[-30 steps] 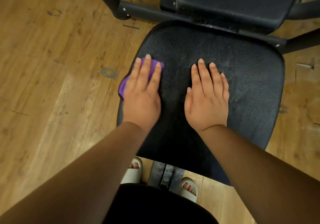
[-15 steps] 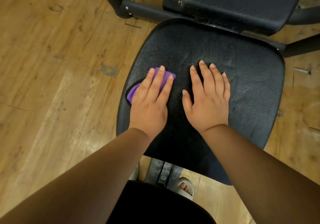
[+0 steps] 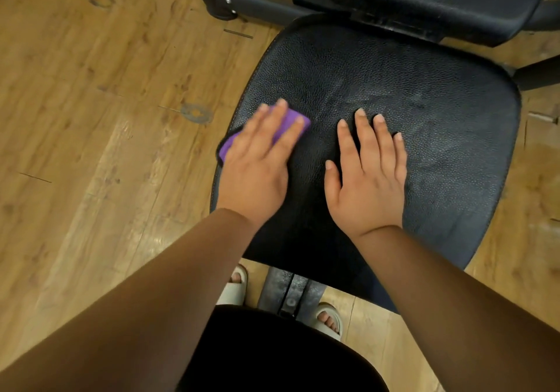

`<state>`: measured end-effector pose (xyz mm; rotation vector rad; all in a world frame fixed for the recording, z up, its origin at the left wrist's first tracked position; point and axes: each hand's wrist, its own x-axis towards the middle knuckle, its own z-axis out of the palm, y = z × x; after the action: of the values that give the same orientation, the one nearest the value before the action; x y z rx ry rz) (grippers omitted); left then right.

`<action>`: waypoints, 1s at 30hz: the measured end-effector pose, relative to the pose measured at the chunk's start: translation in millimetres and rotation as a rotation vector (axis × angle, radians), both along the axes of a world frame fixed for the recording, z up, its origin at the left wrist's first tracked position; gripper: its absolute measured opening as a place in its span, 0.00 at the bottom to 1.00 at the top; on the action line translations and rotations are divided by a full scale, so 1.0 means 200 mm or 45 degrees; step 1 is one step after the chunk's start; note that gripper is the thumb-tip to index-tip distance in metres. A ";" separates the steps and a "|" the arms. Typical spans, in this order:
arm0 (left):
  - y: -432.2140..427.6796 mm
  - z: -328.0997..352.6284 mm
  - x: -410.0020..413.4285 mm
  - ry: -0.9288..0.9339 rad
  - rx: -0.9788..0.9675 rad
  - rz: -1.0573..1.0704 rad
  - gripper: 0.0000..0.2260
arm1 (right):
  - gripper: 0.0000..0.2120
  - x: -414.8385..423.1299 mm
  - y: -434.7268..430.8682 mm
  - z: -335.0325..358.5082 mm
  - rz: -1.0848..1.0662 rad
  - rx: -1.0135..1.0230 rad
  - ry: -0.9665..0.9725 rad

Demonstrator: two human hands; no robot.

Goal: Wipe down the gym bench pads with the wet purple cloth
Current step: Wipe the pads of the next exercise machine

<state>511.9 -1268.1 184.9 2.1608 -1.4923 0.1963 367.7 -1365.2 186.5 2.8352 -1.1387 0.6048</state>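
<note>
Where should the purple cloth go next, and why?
Probably slide the left hand, pressing the folded purple cloth, forward and right across the black textured seat pad: the cloth sits at the pad's left edge, and greyish smears show further right.

Scuffed wood plank floor [image 3: 91,149], maybe a metal washer [image 3: 197,113] lying on it, plus pale slide sandals [image 3: 231,296] standing there.
</note>
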 end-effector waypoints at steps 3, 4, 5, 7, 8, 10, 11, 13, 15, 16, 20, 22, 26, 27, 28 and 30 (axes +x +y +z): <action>-0.04 0.01 -0.07 0.087 -0.044 0.323 0.24 | 0.25 0.00 0.00 -0.01 0.002 -0.010 0.012; -0.06 0.00 -0.13 0.092 -0.020 0.322 0.25 | 0.26 0.00 0.00 -0.01 0.002 -0.011 0.017; -0.06 -0.01 -0.19 0.089 0.006 0.237 0.25 | 0.26 0.00 0.00 -0.01 0.002 -0.010 0.017; -0.04 -0.03 -0.23 0.072 0.066 -0.011 0.24 | 0.25 0.00 0.00 -0.01 0.003 -0.004 0.012; -0.02 -0.04 -0.20 0.061 0.084 -0.085 0.23 | 0.25 0.00 0.01 -0.01 0.001 -0.003 0.012; 0.01 -0.03 -0.10 0.028 0.072 -0.032 0.25 | 0.26 0.00 0.01 -0.01 -0.004 -0.010 0.022; 0.02 -0.02 -0.05 0.031 0.039 0.076 0.25 | 0.26 0.00 0.01 -0.01 -0.005 -0.011 0.027; 0.01 0.01 0.00 0.091 -0.042 0.295 0.25 | 0.26 0.00 0.01 -0.01 -0.004 -0.007 0.039; 0.00 0.01 -0.04 0.122 -0.058 0.352 0.26 | 0.26 0.00 0.01 -0.01 -0.005 -0.008 0.040; -0.01 0.00 -0.09 0.108 -0.027 0.281 0.26 | 0.26 0.00 0.01 -0.01 -0.007 -0.011 0.036; 0.04 -0.03 -0.17 0.031 0.091 -0.189 0.24 | 0.26 0.00 0.01 -0.02 -0.003 -0.023 0.002; 0.04 -0.02 -0.07 0.047 0.040 -0.040 0.25 | 0.26 0.00 0.01 -0.02 -0.004 -0.030 0.003; 0.04 0.00 0.00 0.051 -0.006 0.235 0.26 | 0.26 0.00 0.01 -0.02 -0.001 -0.032 0.003; 0.04 0.00 -0.04 0.031 0.012 0.187 0.27 | 0.25 0.00 0.01 -0.01 -0.004 -0.032 0.002; 0.04 -0.01 -0.10 0.023 0.043 0.100 0.27 | 0.25 0.00 0.01 -0.01 -0.008 -0.030 0.001; 0.06 -0.04 -0.21 0.042 0.089 -0.102 0.26 | 0.25 -0.01 0.01 -0.02 -0.004 -0.021 -0.010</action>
<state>469.7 -1255.5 177.7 2.1431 -1.5853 0.0817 366.5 -1362.7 183.1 2.8191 -1.1339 0.6231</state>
